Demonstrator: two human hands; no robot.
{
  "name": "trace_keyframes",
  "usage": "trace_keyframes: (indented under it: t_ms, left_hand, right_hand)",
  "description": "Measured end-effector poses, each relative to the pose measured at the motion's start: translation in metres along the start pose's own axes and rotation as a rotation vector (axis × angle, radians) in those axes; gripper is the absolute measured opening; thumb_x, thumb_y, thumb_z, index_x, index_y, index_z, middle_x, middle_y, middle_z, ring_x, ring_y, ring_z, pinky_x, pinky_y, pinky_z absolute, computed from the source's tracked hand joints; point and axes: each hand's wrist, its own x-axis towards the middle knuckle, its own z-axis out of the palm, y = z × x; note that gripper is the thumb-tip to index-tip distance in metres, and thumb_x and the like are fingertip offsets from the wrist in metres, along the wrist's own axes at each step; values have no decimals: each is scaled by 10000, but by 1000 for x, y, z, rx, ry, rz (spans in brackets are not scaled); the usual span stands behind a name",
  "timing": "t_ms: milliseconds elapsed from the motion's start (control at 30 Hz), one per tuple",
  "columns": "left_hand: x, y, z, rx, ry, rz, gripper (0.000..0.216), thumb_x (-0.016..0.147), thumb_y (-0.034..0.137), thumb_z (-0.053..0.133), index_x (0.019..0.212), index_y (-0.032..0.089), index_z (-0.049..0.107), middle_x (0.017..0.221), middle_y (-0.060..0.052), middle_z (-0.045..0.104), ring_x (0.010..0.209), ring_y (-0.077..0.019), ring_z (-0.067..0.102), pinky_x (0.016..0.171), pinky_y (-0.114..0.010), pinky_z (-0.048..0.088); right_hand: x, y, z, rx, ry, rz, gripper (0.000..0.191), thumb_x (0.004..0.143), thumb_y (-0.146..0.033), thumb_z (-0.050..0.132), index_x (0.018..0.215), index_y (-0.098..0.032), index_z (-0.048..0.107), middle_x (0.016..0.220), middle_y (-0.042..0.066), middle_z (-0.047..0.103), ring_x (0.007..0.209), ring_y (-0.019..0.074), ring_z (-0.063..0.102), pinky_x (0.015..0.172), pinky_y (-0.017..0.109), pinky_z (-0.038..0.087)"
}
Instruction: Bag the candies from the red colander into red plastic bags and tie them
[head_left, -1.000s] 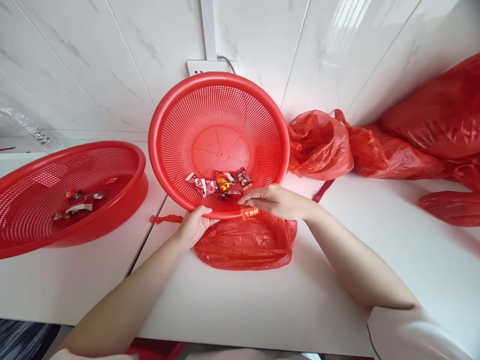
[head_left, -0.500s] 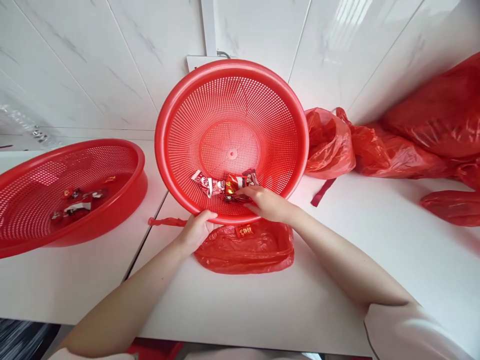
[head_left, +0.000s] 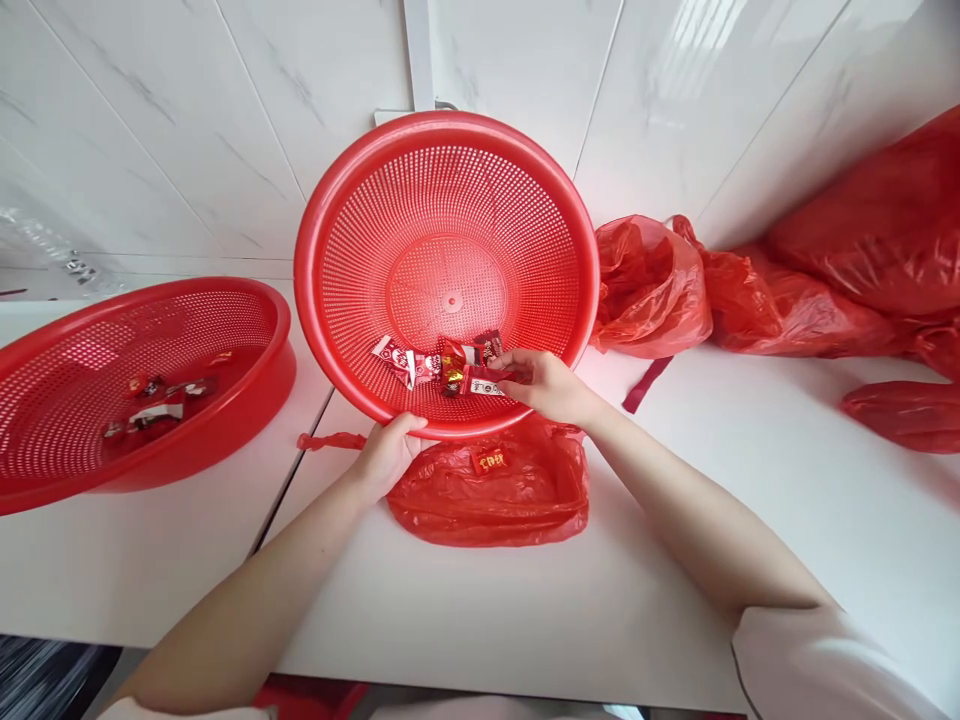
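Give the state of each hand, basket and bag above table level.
Middle basket, tipped toward the person, wrapped packets inside.
Left hand, holding its near rim.
Right hand, closed on a dark-red packet.
Front bag, slack on the table, small red packet in or on it.
Left basket, holding several packets.
Bags at right, crumpled to bulging, outermost cut off by the frame.

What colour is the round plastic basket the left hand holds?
Red: the plastic basket shows best in the head view.

Head-worn camera | forward, down | near | faces tilted red basket (head_left: 451, 262), tiled wall (head_left: 517, 60) behind
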Motion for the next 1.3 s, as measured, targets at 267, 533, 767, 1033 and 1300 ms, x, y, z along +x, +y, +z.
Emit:
trace_keyframes:
  t_ms: [267,533,767,1033,1300]
  left_hand:
    - [0,-1,-4,-13,26,-10,327,767,173,550,1051,88,688,991,-116,737,1065,-323,650,991,-485,460]
    - [0,-5,0,-23,-37,-34,340,771,163,532,1062,88,691,1022,-120,731,1113,-324,624,1029,-487,427]
    - [-3,-14,0,-24,-87,-1,343,779,109,537,1084,146,690,1086,-76,717,1142,-292,607,1027,-468,441]
    - [2,-12,-4,-36,-56,-24,320,789,131,531,1065,85,686,1122,-120,702,1151,-310,600,1022,-458,439]
    - [1,-10,0,-56,-24,-37,359,769,133,522,1087,59,671,1089,-137,713,1130,-321,615,1031,-472,424]
  right_hand:
    - [-4,-9,-9,136,-217,-32,250,831,-243,607,1066,-161,605,1064,64,672,884,145,646,762,268,511]
    - [-7,-19,3,-250,-166,-215,290,952,-359,474,936,-168,691,914,53,707,841,153,646,824,304,495]
    - [-8,-4,28,-415,-225,-289,362,915,-288,533,1247,-149,575,1206,142,601,1023,215,618,911,393,507]
    - [2,2,19,368,-77,77,245,833,-249,627,1068,-184,600,924,47,683,808,157,681,764,332,586]
    - [2,-6,10,565,-39,152,339,699,-218,759,996,-174,601,933,36,683,821,132,665,730,269,566]
